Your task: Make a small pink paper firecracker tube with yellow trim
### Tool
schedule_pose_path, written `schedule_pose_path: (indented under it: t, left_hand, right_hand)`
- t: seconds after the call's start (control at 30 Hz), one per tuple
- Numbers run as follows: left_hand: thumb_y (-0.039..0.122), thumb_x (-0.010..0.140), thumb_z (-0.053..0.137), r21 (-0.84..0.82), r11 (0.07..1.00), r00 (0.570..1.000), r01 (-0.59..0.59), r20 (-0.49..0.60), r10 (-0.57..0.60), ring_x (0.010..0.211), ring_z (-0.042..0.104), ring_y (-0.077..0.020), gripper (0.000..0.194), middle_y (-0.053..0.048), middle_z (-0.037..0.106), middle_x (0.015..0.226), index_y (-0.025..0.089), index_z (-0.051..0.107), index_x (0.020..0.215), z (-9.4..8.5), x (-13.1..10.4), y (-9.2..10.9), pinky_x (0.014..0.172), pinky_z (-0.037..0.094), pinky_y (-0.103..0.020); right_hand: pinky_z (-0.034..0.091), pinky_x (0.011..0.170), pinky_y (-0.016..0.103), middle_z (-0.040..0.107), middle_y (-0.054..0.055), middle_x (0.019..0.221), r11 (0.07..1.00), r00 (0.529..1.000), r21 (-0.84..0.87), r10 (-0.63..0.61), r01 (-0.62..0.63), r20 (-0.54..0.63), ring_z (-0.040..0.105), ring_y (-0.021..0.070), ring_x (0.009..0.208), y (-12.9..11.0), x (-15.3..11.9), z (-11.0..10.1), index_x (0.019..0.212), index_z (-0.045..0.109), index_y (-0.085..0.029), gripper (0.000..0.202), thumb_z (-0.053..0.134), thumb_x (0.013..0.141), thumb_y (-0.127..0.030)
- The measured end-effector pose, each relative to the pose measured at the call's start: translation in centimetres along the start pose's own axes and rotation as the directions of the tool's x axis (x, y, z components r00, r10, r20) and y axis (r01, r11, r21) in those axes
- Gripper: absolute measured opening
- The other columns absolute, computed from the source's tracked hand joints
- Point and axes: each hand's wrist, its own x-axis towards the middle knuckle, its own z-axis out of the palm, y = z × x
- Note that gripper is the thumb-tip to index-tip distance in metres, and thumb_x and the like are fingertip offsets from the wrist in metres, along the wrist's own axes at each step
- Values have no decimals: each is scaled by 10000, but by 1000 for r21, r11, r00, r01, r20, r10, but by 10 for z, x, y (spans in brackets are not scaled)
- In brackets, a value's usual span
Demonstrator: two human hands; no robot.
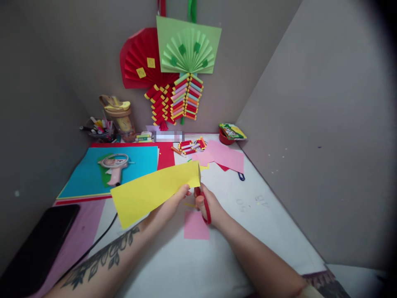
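A long strip of yellow paper [151,188] stretches across the middle of the view, raised above the table. My left hand [182,192] pinches its lower edge near the right end, and most of those fingers are behind the paper. In my right hand [211,205] is a pair of scissors with red handles [207,209], held at the right end of the strip. The blades are mostly hidden by the hand and paper. Below the hands, a pink paper square [196,226] lies flat on the white tabletop [248,244].
Blue paper sheets [80,174] with a pink tape dispenser-like tool [116,174] lie at left, near a black phone-like slab [40,248]. Pink paper [228,156], small paper rolls [189,147] and a red bowl [226,137] sit farther back. Paper fans [189,49] hang on the wall.
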Motion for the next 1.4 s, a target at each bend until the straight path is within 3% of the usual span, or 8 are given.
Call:
schedule_pose_path:
  t: [0.57, 0.97, 1.4]
  left_hand:
    - [519, 786, 518, 14, 1000, 1000, -12, 9, 12, 951, 603, -235, 279, 10, 692, 927, 294, 673, 726, 1, -1, -1, 974, 352, -366]
    - [530, 750, 543, 33, 999, 1000, 12, -19, -11, 1016, 591, -258, 264, 12, 697, 932, 304, 678, 767, 0, -2, 1, 946, 396, -349]
    - [516, 773, 529, 5, 1000, 1000, -1, -4, 1, 959, 609, -234, 278, -2, 694, 930, 281, 671, 727, 0, -1, 1, 936, 383, -345]
  right_hand:
    - [366, 492, 237, 437, -16, 681, 999, 999, -42, 35, -35, -10, 440, 125, 563, 1, 0, 0, 900, 444, -196, 698, 232, 696, -828]
    - [360, 477, 227, 470, -10, 683, 998, 998, -22, 61, -61, -24, 456, 128, 568, 6, 0, -1, 914, 472, -191, 557, 355, 774, -717]
    - [359, 459, 219, 465, -18, 655, 996, 994, -6, 88, -89, -68, 447, 119, 539, 8, 0, 2, 908, 489, -193, 550, 383, 766, -713]
